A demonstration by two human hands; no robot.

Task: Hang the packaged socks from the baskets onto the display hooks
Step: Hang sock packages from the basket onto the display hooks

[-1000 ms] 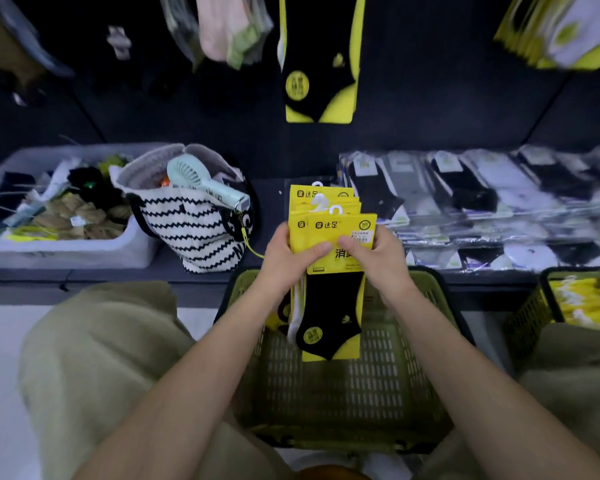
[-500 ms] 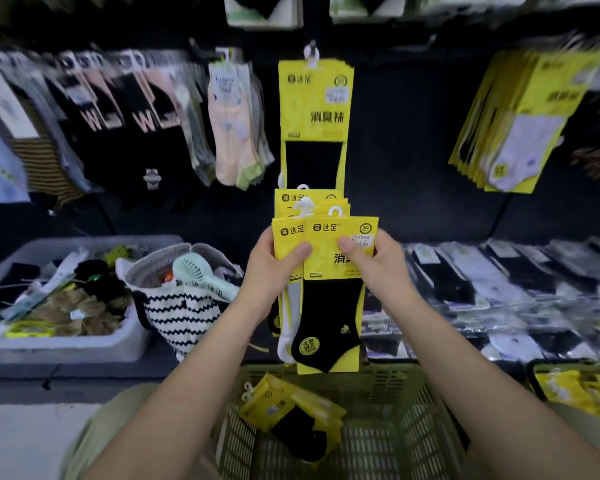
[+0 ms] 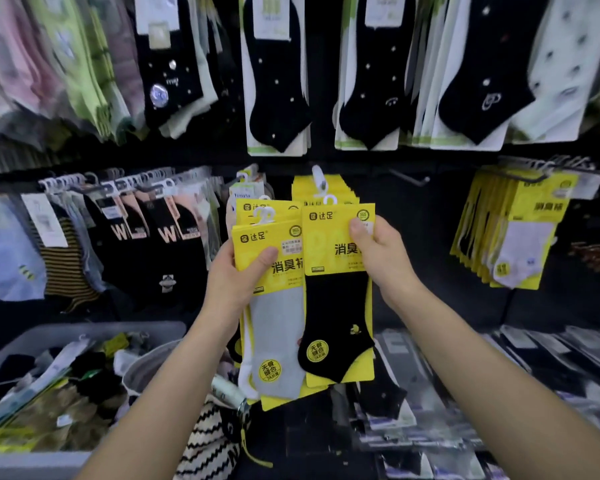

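Two hands raised: my left hand (image 3: 234,278) grips the grey-sock packs (image 3: 274,306), my right hand (image 3: 378,254) pinches the black-sock pack (image 3: 336,306).

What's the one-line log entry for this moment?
left hand: grips grey-sock packs | right hand: pinches black-sock pack | status: neither hung yet | behind: hung yellow packs

Dim scene against a dark backing. The yellow sock packs (image 3: 326,237) at centre are brightest and sharp. Hanging socks (image 3: 84,64) at upper left are motion-blurred, and wide-angle distortion bows the edges.
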